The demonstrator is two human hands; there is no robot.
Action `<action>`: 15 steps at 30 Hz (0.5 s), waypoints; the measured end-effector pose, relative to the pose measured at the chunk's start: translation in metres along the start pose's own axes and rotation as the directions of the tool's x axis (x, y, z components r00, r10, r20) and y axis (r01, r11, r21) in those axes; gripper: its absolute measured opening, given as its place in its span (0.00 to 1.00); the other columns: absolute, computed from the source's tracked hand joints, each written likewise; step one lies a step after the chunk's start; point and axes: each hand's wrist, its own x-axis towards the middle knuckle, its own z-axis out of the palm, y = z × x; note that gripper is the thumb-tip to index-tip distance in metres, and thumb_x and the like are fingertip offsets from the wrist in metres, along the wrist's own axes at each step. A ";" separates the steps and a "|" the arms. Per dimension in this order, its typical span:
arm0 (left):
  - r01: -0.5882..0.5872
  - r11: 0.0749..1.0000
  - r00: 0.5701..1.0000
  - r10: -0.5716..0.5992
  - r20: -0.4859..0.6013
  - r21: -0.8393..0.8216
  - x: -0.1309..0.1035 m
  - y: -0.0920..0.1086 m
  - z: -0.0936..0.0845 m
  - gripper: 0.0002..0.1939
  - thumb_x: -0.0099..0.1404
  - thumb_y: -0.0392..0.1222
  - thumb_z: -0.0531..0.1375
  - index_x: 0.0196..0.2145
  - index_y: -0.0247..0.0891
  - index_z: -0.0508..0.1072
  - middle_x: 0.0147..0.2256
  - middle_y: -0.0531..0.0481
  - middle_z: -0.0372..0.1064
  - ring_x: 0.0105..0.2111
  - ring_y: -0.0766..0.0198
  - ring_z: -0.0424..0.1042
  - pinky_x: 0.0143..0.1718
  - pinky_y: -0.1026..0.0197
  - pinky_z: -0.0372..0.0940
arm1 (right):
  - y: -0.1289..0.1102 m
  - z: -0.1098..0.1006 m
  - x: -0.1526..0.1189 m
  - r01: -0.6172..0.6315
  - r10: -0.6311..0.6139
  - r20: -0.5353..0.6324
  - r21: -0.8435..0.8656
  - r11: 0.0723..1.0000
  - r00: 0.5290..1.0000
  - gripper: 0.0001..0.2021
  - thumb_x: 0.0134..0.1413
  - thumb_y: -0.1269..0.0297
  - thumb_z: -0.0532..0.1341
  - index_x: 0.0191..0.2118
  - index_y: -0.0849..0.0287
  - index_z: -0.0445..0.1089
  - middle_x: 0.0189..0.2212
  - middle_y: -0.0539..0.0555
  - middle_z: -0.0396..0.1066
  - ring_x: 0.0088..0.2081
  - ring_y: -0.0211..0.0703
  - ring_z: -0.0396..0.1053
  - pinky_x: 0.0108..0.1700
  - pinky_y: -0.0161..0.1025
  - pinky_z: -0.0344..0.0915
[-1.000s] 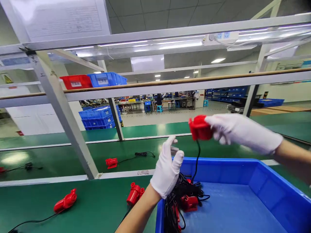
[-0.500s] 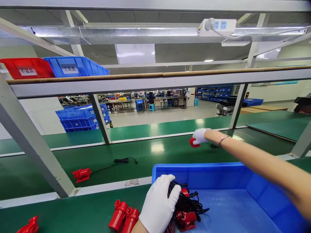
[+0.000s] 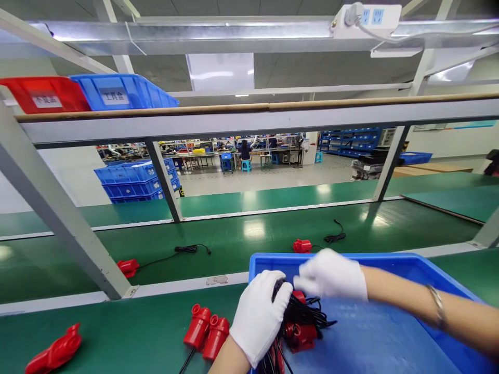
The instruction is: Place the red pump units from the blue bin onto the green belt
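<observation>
My left hand point(image 3: 260, 317), in a white glove, is closed around a bundle of black cables point(image 3: 306, 314) at the left end of a blue bin point(image 3: 390, 332). Red pump-like units point(image 3: 302, 336) lie under and among those cables. Over the bin, just right of the bundle, is my gloved right hand point(image 3: 331, 275), slightly blurred, fingers stretched toward the cables with nothing visible in them. One red unit point(image 3: 302, 246) with its coiled black cable point(image 3: 334, 238) rests on the green belt behind the bin. Another red unit point(image 3: 128, 267) lies farther left there.
Two red units point(image 3: 197, 326) stand left of the bin, and a red piece point(image 3: 54, 349) lies at the near left. A metal post point(image 3: 66, 208) rises at left. Overhead, a shelf point(image 3: 234, 118) carries a red bin point(image 3: 47, 94) and a blue bin point(image 3: 125, 93).
My right hand has let go of a red unit on the green belt and come back over the bin. My left hand keeps hold of the cables. The view has shifted slightly.
</observation>
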 end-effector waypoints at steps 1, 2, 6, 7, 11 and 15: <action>-0.007 1.000 1.000 0.007 -0.002 0.004 0.000 0.001 0.000 0.17 0.71 0.53 0.49 0.46 0.42 0.71 0.45 0.46 0.72 0.47 0.53 0.69 0.52 0.50 0.60 | -0.019 0.015 -0.014 0.065 -0.066 0.042 0.021 0.998 0.997 0.25 0.63 0.46 0.50 0.30 0.59 0.75 0.25 0.57 0.74 0.30 0.50 0.74 0.33 0.39 0.62; -0.013 1.000 1.000 0.013 -0.007 0.007 0.000 0.001 0.000 0.17 0.71 0.53 0.49 0.46 0.42 0.72 0.45 0.46 0.72 0.47 0.53 0.69 0.51 0.50 0.60 | -0.037 0.031 -0.024 0.051 -0.055 0.079 0.050 0.997 0.995 0.23 0.58 0.45 0.55 0.30 0.60 0.75 0.24 0.58 0.74 0.28 0.53 0.74 0.30 0.39 0.62; -0.027 0.998 0.999 0.025 -0.027 -0.065 -0.001 0.005 -0.001 0.16 0.70 0.52 0.51 0.44 0.42 0.73 0.43 0.47 0.73 0.47 0.53 0.68 0.52 0.50 0.59 | -0.085 0.073 -0.024 -0.120 0.115 0.070 0.075 0.990 0.991 0.19 0.54 0.52 0.60 0.39 0.65 0.75 0.30 0.65 0.76 0.31 0.62 0.76 0.30 0.43 0.66; -0.028 0.995 0.999 0.025 -0.030 -0.096 -0.002 0.006 -0.002 0.16 0.70 0.52 0.51 0.43 0.43 0.73 0.43 0.47 0.73 0.47 0.53 0.68 0.52 0.50 0.59 | -0.091 0.076 -0.018 -0.130 0.127 0.054 0.073 0.989 0.990 0.18 0.55 0.55 0.58 0.41 0.66 0.75 0.32 0.66 0.76 0.33 0.63 0.76 0.32 0.44 0.67; -0.025 0.982 0.999 0.020 -0.027 -0.186 -0.008 0.009 -0.006 0.17 0.70 0.52 0.50 0.42 0.42 0.74 0.42 0.48 0.73 0.45 0.56 0.69 0.52 0.52 0.61 | -0.093 0.066 -0.012 -0.146 0.143 0.037 0.085 0.986 0.989 0.14 0.56 0.64 0.56 0.40 0.66 0.75 0.32 0.68 0.76 0.35 0.62 0.76 0.36 0.46 0.68; -0.003 0.955 1.000 -0.005 -0.025 -0.298 -0.017 0.010 -0.010 0.20 0.71 0.54 0.47 0.44 0.41 0.72 0.42 0.47 0.74 0.44 0.58 0.72 0.50 0.54 0.64 | -0.058 0.038 -0.038 -0.191 0.183 0.064 0.164 0.968 0.981 0.17 0.56 0.57 0.55 0.31 0.66 0.75 0.29 0.68 0.76 0.34 0.62 0.76 0.34 0.46 0.68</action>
